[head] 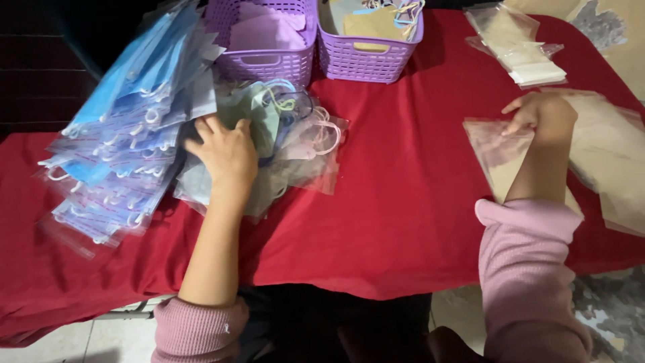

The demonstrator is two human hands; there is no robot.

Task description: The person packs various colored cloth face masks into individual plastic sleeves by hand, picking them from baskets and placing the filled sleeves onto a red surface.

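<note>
Here two purple baskets [312, 40], two hands [227, 153]

Bare red tablecloth [403, 181] runs open down the middle of the frame. Upper centre is blocked by two purple baskets [366, 54]; the left by piled bagged blue masks [127, 128] and loose masks [295, 128]; the right by clear bags [605, 148]

- One view only, from the person's head, looking steeply down and forward.
- It sits close over the red-covered table [403, 202], forearms entering from the bottom edge.
- No second view shares the scene.
</note>
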